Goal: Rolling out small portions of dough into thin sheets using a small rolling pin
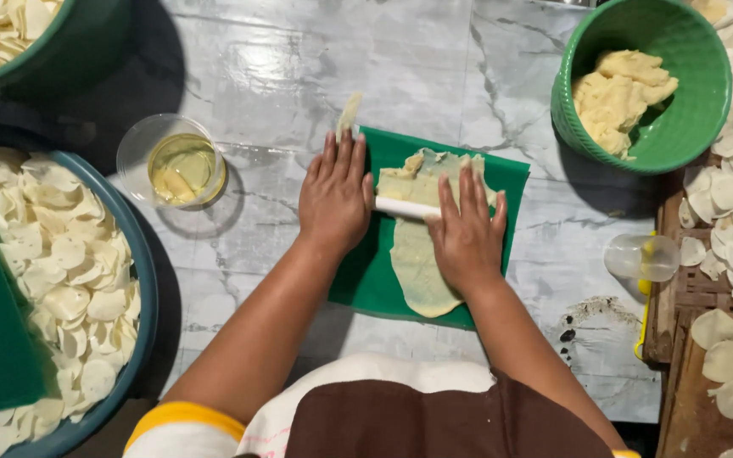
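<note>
**Head view: both palms on a white roller over a strip of dough**

Head camera is looking straight down at your two hands, and both are lying flat, fingers stretched forward, pressing on a thin white roller [406, 207] rather than curling round it. Your left hand [334, 197] is covering the roller's left end; your right hand [468, 233] is covering its right part, so only the short stretch between them is showing. Neither hand is clenching anything; they are open and bearing down.

You are working on a sheet of dough [418, 265], pale yellow and thin. Below the roller it is running toward you as a long smooth tongue with a rounded end. Beyond the roller it is looking thicker and ragged at the edges. It is lying on a green mat [362, 276], which is resting on the marble-patterned surface [256, 76].

Off to your left, a clear cup [171, 161] is holding yellowish liquid, and a blue basin [142, 288] is sitting heaped with pale round discs. At the far right, a green bowl [689, 127] is holding lumps of the same yellow dough. More discs are lying spread over a wooden rack [680, 297] on your right, with a clear plastic cup [640, 257] lying at its edge.
</note>
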